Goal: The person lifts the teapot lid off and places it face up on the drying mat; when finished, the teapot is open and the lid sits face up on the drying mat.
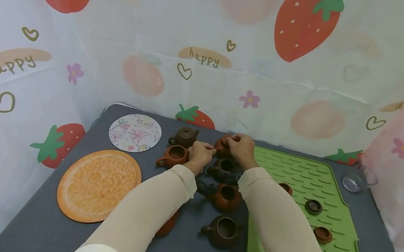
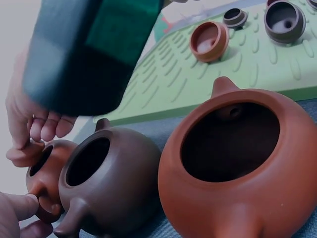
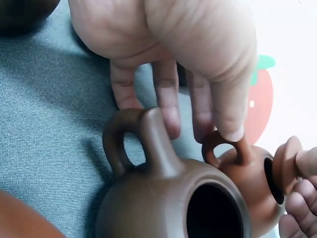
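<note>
In the head view, both hands meet at a small reddish-brown clay teapot (image 1: 221, 147) at the back of the table. My left hand (image 1: 201, 153) pinches its loop handle (image 3: 242, 148) between thumb and finger. My right hand (image 1: 243, 148) grips the round lid (image 2: 26, 153) by its knob. In both wrist views the lid is tilted beside the teapot's mouth, leaving the dark opening visible. A lidless dark brown teapot (image 2: 129, 158) stands right next to the small one. Nearer the left wrist camera is a larger reddish teapot (image 2: 292, 168), lidless too.
Several lids, one a dark lid (image 1: 314, 206), lie on a green mat (image 1: 307, 169) at right. A glass pitcher (image 1: 356, 180) stands behind it. Left are an orange-patterned round mat (image 1: 98, 184) and a floral round mat (image 1: 135, 133). A lidded dark teapot (image 1: 186, 134) stands at back.
</note>
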The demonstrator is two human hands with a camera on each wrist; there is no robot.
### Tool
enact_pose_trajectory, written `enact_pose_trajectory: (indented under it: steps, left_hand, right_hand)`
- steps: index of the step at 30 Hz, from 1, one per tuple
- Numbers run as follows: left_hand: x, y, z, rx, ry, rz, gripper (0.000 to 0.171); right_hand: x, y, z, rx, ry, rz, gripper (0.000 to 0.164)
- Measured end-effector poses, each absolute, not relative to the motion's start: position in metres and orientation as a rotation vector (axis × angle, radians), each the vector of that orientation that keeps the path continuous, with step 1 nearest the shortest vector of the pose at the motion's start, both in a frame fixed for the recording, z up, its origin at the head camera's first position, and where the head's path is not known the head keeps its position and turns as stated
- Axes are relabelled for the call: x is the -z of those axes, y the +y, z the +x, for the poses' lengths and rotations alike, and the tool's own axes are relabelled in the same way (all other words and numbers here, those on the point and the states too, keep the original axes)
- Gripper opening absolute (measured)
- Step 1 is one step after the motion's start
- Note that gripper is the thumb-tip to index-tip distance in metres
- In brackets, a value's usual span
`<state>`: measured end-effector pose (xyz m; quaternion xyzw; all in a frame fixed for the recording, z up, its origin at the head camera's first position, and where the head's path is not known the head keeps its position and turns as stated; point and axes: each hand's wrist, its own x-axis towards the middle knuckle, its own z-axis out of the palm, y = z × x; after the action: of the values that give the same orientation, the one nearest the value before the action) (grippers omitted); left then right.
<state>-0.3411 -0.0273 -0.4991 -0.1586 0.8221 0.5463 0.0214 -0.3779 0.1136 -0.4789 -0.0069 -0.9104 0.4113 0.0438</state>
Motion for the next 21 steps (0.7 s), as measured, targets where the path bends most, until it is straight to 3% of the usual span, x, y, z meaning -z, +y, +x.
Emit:
enact_pose_trajectory:
  steps: [10, 17, 21]
  left_hand:
    - [0.497, -0.028, -0.338, -1.741, 2.552, -0.482, 0.01]
    - [0.498, -0.027, -0.34, -1.699, 2.571, -0.489, 0.01]
    - [0.498, -0.026, -0.342, -1.691, 2.565, -0.522, 0.008]
  right_hand:
    - [0.469, 0.121, -0.375, -2.253, -2.23, -0.152, 0.025]
    - [0.463, 0.13, -0.372, -2.728, -1.832, -0.19, 0.013]
    - [0.459, 0.137, -0.367, -2.85, -1.728, -0.074, 0.029]
